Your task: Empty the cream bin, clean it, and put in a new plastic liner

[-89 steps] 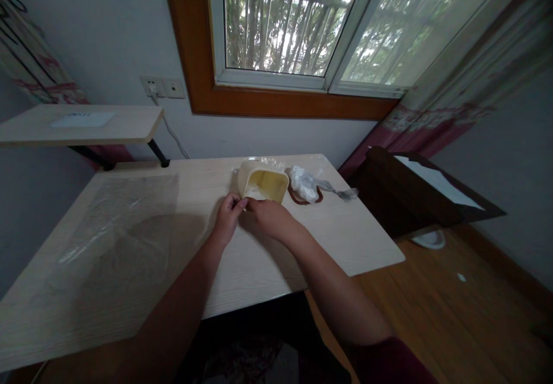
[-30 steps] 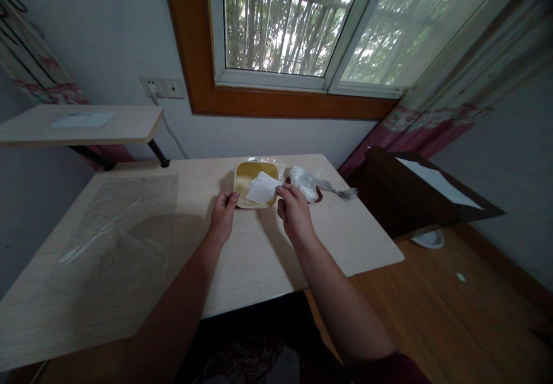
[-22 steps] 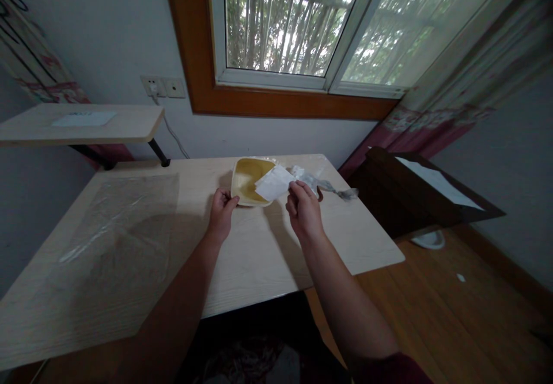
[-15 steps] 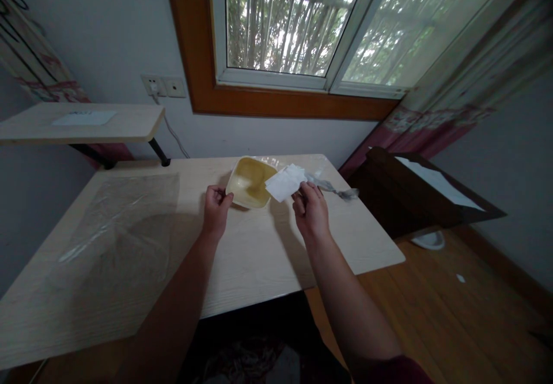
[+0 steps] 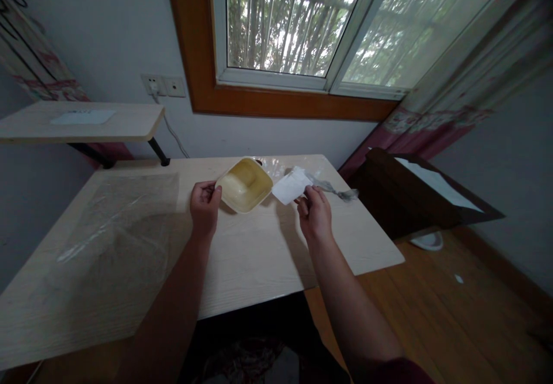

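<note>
My left hand grips the left rim of a yellowish, square-cornered bowl, thumb on the near side. The bowl is tilted toward me, so its inside shows. In my right hand a white tissue is pinched between thumb and fingers; it looks folded and flat. The tissue's left corner comes close to the bowl's right edge. Behind the right hand, a crumpled clear plastic bag lies on the table. A small dark thing shows just behind the bowl's far rim, too little of it visible to name.
A flat clear plastic sheet covers part of the pale wooden table at left. A raised shelf stands at the back left. Right of the table is a dark brown piece of furniture with white paper on it.
The bowl has shifted left with my left hand and turned a little. The tissue and my right hand have moved slightly right, away from the bowl's inside.
</note>
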`<state>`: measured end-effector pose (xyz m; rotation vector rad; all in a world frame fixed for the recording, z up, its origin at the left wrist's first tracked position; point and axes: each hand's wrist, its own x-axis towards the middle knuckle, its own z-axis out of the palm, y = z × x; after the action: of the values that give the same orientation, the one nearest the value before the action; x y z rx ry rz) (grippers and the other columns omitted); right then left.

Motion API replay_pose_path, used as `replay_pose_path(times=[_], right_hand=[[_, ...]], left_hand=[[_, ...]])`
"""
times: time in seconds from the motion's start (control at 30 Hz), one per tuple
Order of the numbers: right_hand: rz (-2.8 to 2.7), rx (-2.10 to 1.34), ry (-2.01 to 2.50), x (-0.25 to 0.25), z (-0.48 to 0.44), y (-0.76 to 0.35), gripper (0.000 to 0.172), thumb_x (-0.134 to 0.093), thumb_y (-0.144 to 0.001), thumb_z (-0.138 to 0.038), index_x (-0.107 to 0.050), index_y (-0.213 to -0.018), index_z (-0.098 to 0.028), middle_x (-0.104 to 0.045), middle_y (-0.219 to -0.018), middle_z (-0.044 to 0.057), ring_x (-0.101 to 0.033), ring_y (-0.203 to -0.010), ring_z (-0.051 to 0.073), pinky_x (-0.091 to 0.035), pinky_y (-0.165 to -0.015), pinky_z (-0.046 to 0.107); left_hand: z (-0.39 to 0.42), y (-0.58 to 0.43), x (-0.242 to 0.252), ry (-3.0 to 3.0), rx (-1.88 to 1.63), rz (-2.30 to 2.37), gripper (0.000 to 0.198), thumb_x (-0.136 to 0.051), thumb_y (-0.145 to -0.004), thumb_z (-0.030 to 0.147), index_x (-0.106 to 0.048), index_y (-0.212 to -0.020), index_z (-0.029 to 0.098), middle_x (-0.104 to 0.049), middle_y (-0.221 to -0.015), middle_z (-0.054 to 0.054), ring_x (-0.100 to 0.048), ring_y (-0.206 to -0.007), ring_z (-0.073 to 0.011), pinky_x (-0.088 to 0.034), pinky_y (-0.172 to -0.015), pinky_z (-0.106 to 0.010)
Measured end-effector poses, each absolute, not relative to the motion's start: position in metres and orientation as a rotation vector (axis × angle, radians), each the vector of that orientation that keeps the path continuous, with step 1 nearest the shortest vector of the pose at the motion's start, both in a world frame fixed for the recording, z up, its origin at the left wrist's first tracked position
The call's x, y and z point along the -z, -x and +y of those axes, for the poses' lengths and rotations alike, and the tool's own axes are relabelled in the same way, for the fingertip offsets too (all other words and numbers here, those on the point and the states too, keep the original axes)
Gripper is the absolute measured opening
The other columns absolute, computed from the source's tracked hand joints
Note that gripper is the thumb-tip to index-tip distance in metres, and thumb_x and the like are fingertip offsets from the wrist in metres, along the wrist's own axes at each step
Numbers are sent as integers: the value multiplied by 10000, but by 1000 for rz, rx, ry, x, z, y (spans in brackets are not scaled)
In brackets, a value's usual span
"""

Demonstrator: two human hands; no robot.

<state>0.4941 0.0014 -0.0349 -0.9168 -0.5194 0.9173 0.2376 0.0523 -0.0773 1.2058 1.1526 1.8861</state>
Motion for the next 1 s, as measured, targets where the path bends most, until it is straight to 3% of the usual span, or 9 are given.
replay_pose_path(times=[0.07,0.17,0.27,0.37,0.7,0.87,1.0], right_hand=[[-497,-883,922,36,1,-495,344,-838,-672,-305,-568,-869,-225,-579,-708,-106,-331,-387,4,-211,-333,152],[-497,-856,976,39,1,-495,368,-843,-672,-327,-581,-911,-227,-618,-738,-87,-504,-424,32,-334,-363,146],[-557,-872,1023,42,1,-492,400,-845,-694,-380,-579,-955,-234,-632,-745,-74,-683,-550,110,-483,-457,173],[-656,-897,1043,45,1,-486,405,-839,-724,-425,-583,-973,-233,-644,-763,-62,-752,-661,164,-561,-554,213],[-933,-977,1092,61,-1,-457,327,-788,-782,-477,-671,-948,-220,-736,-889,5,-723,-774,163,-615,-706,308],[-1109,-855,1196,62,-3,-449,293,-743,-842,-484,-745,-965,-218,-757,-884,23,-710,-825,187,-589,-799,337],[-1261,-735,1293,60,-5,-448,309,-725,-868,-482,-776,-1026,-221,-781,-909,37,-715,-829,207,-559,-787,332]], left_hand=[[52,-236,77,-1223,-1916,1154,215,-735,-816,282,-656,-986,175,-673,-897,-41,-650,-813,-138,-531,-763,-269],[51,-234,76,-1297,-1963,1186,183,-726,-834,273,-672,-983,181,-660,-936,-42,-651,-847,-140,-541,-797,-284],[47,-233,73,-1431,-2015,1247,142,-710,-847,255,-686,-970,186,-636,-981,-45,-642,-872,-142,-544,-804,-293],[43,-234,69,-1568,-2045,1292,112,-701,-851,223,-701,-956,187,-631,-974,-48,-629,-872,-144,-538,-776,-286],[37,-237,65,-1578,-2107,1374,101,-714,-834,223,-708,-932,200,-638,-958,-40,-624,-874,-154,-532,-768,-288],[36,-236,60,-1572,-2175,1370,87,-721,-834,223,-704,-916,197,-639,-948,-39,-617,-857,-147,-531,-754,-285],[35,-236,55,-1550,-2155,1376,76,-717,-842,233,-713,-909,196,-645,-937,-41,-620,-853,-150,-540,-770,-294]])
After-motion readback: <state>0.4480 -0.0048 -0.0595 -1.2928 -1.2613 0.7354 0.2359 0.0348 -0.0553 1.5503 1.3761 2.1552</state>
